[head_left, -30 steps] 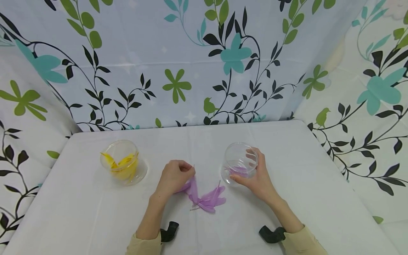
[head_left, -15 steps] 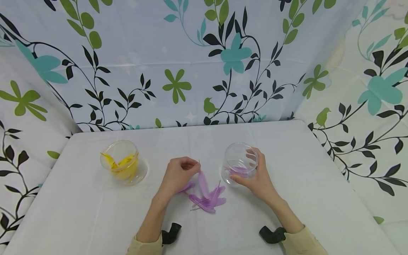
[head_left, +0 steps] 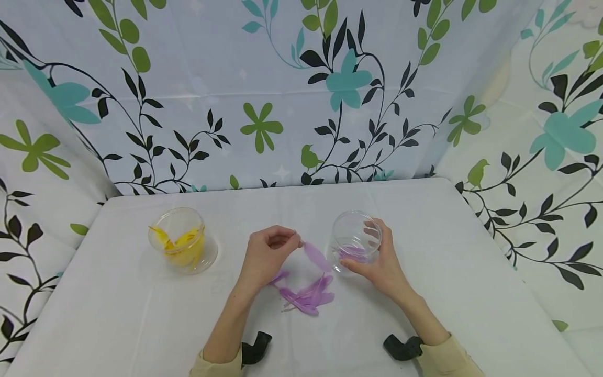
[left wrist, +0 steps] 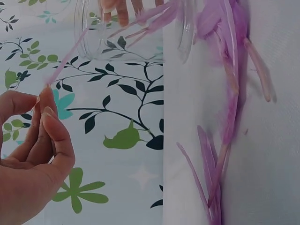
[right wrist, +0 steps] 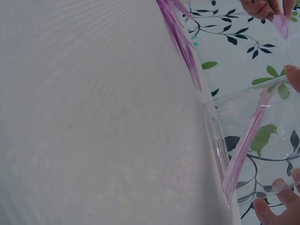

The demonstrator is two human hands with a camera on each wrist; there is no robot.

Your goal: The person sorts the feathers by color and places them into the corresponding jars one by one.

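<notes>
My left hand (head_left: 269, 255) pinches a purple feather (head_left: 316, 256) by its quill between thumb and fingertips. The feather's vane points right, toward a clear glass cup (head_left: 356, 228). Around the right side of that cup curl the fingers and thumb of my right hand (head_left: 379, 260). Several purple feathers lie in the bottom of the cup; one leans against its wall in the right wrist view. Below and between the hands, a loose pile of purple feathers (head_left: 308, 297) rests on the white table, also seen in the left wrist view as long feathers (left wrist: 229, 89).
At the left of the white table (head_left: 118, 293) stands a second clear cup (head_left: 181, 214) with yellow feathers (head_left: 186, 246) inside. A leaf-patterned curtain (head_left: 264, 63) hangs behind the table and at its sides. Black wrist pieces (head_left: 256, 347) show near both sleeves.
The left hand has lifted the pinched purple feather off the pile and moved it right and up, close to the cup. The right hand and its cup have stayed in place.
</notes>
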